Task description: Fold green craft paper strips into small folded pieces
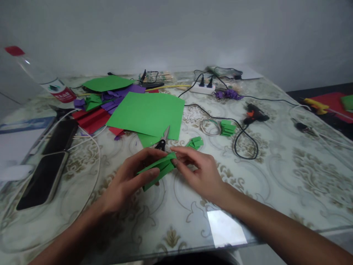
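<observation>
Between my two hands is a pleated piece of green paper point(158, 173), held above the table's near middle. My left hand point(135, 171) grips its left part, thumb on top and fingers behind. The fingertips of my right hand point(198, 169) pinch its right end. Just beyond my fingers, scissors point(162, 141) with black handles lie with their blades pointing away, partly over a large green paper sheet point(150, 114). A small folded green paper piece point(195, 142) rests past my right hand, and another pleated green piece point(227, 128) lies farther right beside a wire ring point(210, 126).
A glue gun point(255, 113) lies at right, its black cord looping on the patterned table point(275, 176). A white power strip point(203, 88) stands behind. At left are two phones point(44, 178), a white cable, red folded paper point(92, 118) and a bottle point(56, 88).
</observation>
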A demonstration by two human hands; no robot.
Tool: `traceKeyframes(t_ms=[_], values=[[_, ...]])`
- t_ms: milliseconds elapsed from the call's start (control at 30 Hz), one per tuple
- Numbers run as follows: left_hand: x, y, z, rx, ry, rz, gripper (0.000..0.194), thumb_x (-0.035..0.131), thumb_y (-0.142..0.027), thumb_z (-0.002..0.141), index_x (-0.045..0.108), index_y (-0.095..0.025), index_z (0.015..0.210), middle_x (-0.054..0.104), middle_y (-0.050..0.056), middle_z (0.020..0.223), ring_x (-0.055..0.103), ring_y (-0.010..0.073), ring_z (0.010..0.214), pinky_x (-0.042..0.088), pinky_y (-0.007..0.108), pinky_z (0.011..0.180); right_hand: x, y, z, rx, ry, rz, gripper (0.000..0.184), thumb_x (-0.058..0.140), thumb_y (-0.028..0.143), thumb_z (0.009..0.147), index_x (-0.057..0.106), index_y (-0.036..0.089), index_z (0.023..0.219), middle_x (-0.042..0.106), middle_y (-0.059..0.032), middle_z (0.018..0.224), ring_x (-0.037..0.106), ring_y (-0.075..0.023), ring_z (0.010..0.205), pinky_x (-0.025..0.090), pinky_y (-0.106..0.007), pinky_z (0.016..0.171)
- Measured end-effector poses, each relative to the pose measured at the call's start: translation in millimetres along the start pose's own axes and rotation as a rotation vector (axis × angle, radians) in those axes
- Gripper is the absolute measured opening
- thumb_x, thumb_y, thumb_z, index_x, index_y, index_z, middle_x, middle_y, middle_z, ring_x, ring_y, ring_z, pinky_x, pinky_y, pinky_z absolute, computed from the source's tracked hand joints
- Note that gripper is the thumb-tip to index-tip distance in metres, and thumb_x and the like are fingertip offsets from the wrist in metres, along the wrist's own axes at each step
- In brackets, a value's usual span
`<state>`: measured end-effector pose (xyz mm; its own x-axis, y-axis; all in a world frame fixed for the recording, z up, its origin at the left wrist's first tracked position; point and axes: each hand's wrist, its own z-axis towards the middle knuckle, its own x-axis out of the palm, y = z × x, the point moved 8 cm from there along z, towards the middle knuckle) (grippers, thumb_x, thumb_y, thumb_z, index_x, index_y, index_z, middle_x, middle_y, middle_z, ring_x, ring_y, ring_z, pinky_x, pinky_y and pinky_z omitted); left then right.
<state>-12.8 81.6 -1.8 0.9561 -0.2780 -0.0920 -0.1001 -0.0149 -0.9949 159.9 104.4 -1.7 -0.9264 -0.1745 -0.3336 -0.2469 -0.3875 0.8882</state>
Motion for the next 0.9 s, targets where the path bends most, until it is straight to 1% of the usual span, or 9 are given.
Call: traceKeyframes(t_ms=[67,167,233,333,500,600,700,833,900], values=[[2.9,3,0,-0.008,0.03,-0.101,0.035,0.069,-0.029,0.092,0.067,-0.026,0.126,0.073,0.01,0.117,0.073,0.0272,0.095,0.065,0.031,0.06,0,0,0,0.012,-0.002,0.004,0.021,0.067,0.02,0.095,0.073,0.021,0.115,0.079,-0.0049,0.095,0.075,-0.0166,0.079,0.06,-0.028,0.07],[5.8,7,0,-0.048,0.02,-0.22,0.045,0.073,-0.026,0.09,0.059,-0.023,0.133,0.074,0.011,0.107,0.073,0.0284,0.097,0.065,0.029,0.054,-1,-7,1,0.093,-0.025,0.074,0.017,0.069,0.025,0.093,0.071,0.019,0.108,0.077,-0.0041,0.085,0.074,-0.0166,0.074,0.059,-0.027,0.066],[3.4,8,2,-0.063,-0.052,-0.209,0.047,0.076,-0.025,0.089,0.056,-0.022,0.131,0.076,0.008,0.098,0.074,0.0257,0.091,0.065,0.028,0.053,0,-13,1,0.149,-0.051,0.139,0.017,0.071,0.028,0.091,0.07,0.019,0.106,0.075,-0.0036,0.08,0.073,-0.0166,0.072,0.057,-0.026,0.062],[-4.6,5,6,-0.028,-0.188,-0.152,0.04,0.079,-0.023,0.086,0.056,-0.019,0.12,0.075,0.003,0.085,0.074,0.02,0.076,0.066,0.027,0.054,5,-20,0,0.225,-0.056,0.269,0.018,0.075,0.03,0.087,0.069,0.019,0.101,0.072,-0.0018,0.075,0.07,-0.0153,0.068,0.056,-0.026,0.063],[-16.5,2,9,0.037,-0.324,-0.185,0.045,0.077,-0.017,0.082,0.05,-0.019,0.118,0.074,-0.003,0.075,0.071,0.0151,0.057,0.065,0.027,0.054,19,-21,-4,0.328,0.067,0.524,0.018,0.074,0.035,0.089,0.069,0.019,0.096,0.073,-0.0018,0.078,0.072,-0.0147,0.072,0.059,-0.027,0.068],[-18.6,1,9,0.042,-0.336,-0.231,0.05,0.076,-0.014,0.081,0.046,-0.019,0.122,0.076,-0.002,0.076,0.069,0.0131,0.053,0.062,0.025,0.053,21,-15,-5,0.356,0.152,0.545,0.015,0.072,0.031,0.09,0.069,0.018,0.099,0.074,-0.0034,0.083,0.072,-0.0144,0.076,0.06,-0.027,0.072],[-17.0,2,8,0.011,-0.317,-0.255,0.053,0.077,-0.014,0.082,0.046,-0.017,0.125,0.075,-0.003,0.074,0.066,0.0117,0.052,0.058,0.022,0.051,20,-9,-4,0.36,0.22,0.497,0.015,0.075,0.021,0.085,0.069,0.019,0.099,0.07,-0.0013,0.083,0.069,-0.0126,0.078,0.058,-0.025,0.073],[-10.3,11,8,-0.045,-0.249,-0.284,0.051,0.077,-0.016,0.085,0.047,-0.017,0.126,0.073,-0.004,0.071,0.065,0.0106,0.053,0.056,0.02,0.051,21,-7,-6,0.324,0.293,0.442,0.038,0.08,0.015,0.081,0.062,0.023,0.113,0.07,-0.0009,0.097,0.069,-0.0139,0.087,0.057,-0.027,0.078],[-7.2,16,9,-0.064,-0.217,-0.308,0.047,0.077,-0.016,0.086,0.048,-0.018,0.123,0.072,-0.004,0.072,0.066,0.0106,0.055,0.055,0.02,0.051,21,-10,-9,0.308,0.301,0.43,0.047,0.082,0.016,0.081,0.061,0.025,0.121,0.069,0.0,0.097,0.069,-0.0142,0.087,0.057,-0.028,0.08]])
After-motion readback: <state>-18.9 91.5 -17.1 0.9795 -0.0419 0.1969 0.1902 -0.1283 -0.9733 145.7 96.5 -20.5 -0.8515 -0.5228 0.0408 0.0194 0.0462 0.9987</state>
